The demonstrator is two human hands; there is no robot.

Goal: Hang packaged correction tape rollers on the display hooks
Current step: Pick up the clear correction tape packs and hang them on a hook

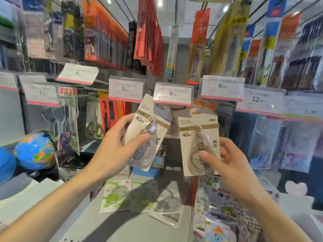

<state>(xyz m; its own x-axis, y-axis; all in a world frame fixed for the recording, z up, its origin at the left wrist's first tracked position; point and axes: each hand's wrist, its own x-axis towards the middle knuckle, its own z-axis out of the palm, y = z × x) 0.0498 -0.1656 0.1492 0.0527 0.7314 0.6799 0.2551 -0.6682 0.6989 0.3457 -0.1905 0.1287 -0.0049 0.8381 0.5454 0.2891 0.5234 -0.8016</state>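
Below the 8.00 tag (173, 93), L hand (111, 151) & R hand (232, 165) each pinch a pack (148, 130), tops up for hooking.

Stationery shop: price tags (172, 94) front hanging packets (148, 32).

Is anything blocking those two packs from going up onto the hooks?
Partly. The left hand and right hand each hold a correction tape pack just below the 8.00 price tag, which hangs in front of the hook ends. More packs already hang behind it. The hooks themselves are hidden, so free space cannot be judged.
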